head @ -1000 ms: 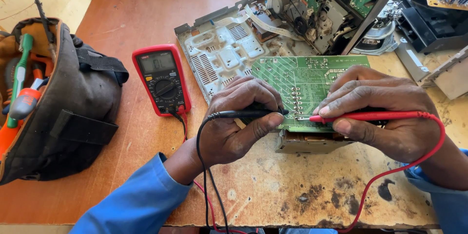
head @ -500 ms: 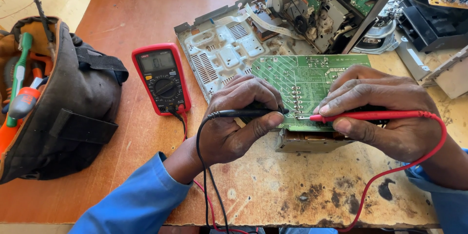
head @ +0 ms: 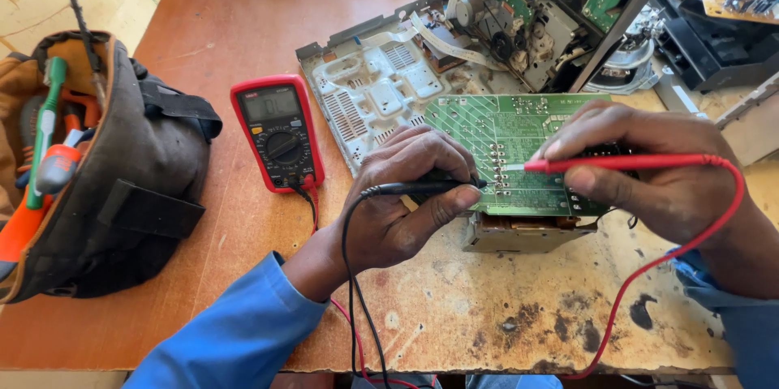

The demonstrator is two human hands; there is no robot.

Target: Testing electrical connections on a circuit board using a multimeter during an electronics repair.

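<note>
The left hand pinches one black probe, which lies nearly level with its tip pointing right onto the green circuit board. The right hand grips one red probe, also nearly level, tip pointing left at the same patch of solder points. The two tips sit just beside each other, between the hands. The board rests flat on a small metal box on the wooden bench. One red multimeter lies left of the left hand, its two leads trailing off the bench edge. One dark tool bag sits further left. Opened electronics stand behind the board.
</note>
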